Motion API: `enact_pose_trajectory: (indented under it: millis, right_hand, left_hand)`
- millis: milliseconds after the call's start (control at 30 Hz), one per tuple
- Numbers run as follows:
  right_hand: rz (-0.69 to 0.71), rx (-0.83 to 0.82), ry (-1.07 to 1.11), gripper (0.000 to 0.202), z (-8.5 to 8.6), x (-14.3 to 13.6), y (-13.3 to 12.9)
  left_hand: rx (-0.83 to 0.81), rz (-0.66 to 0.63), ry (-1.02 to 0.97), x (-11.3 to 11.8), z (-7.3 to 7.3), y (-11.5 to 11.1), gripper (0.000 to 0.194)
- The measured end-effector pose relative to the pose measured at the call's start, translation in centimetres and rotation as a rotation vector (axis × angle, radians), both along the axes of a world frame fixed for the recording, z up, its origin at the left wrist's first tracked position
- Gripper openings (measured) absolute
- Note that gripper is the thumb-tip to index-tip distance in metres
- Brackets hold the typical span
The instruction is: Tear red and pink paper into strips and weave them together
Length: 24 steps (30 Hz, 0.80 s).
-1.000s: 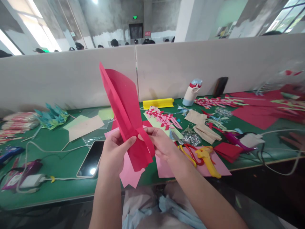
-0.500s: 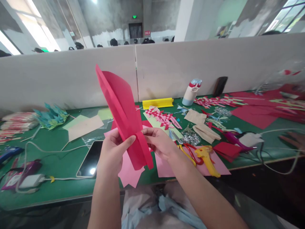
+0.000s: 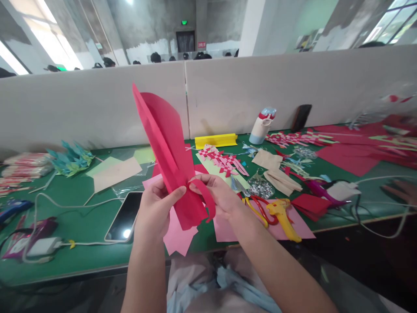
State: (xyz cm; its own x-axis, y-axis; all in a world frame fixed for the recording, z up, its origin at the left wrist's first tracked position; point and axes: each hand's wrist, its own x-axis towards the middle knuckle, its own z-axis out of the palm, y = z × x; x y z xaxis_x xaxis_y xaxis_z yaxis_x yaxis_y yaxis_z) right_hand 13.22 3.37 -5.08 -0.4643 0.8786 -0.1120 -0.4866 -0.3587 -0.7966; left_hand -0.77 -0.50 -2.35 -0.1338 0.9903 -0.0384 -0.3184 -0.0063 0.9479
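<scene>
Bare green worktop [image 3: 81, 226] lies left of the hands, crossed by a white cable [image 3: 61, 204] and bounded by a phone [image 3: 125, 216]. To the right, scissors [image 3: 257, 208], a yellow glue gun [image 3: 284, 215] and a bag of beads [image 3: 260, 188] crowd the surface. Behind, a white partition [image 3: 97, 104] closes the far edge, with a bottle [image 3: 262, 126] before it. The upright red paper [image 3: 169, 152] blocks the middle.

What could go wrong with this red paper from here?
The left hand and right hand pinch the folded red paper at one narrow spot where a strip curls off; a hard pull may tear it further. The tall upper part stands unsupported and could flop or crease.
</scene>
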Motion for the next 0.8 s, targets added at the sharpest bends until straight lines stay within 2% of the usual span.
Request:
enact_pose_trajectory:
  millis: [133, 233, 433, 633, 800]
  right_hand:
    - [-0.037, 0.021, -0.084, 0.028, -0.17, 0.28, 0.06]
    - [-0.063, 0.011, -0.067, 0.028, -0.23, 0.29, 0.07]
    - [-0.062, -0.004, -0.039, 0.029, -0.10, 0.10, -0.04]
    - [0.003, 0.002, 0.019, 0.029, 0.30, 0.08, -0.26]
    - [-0.021, 0.012, -0.071, 0.029, 0.04, 0.35, -0.21]
  left_hand:
    - [0.026, 0.000, 0.028, -0.26, -0.13, 0.07, 0.033]
    - [0.031, -0.025, 0.053, -0.29, -0.24, 0.06, 0.033]
    - [0.030, -0.017, 0.034, 0.00, -0.18, -0.03, 0.033]
    - [0.022, 0.008, -0.004, 0.11, -0.06, -0.04, 0.035]
    - [0.036, 0.021, 0.005, -0.08, -0.08, -0.04, 0.035]
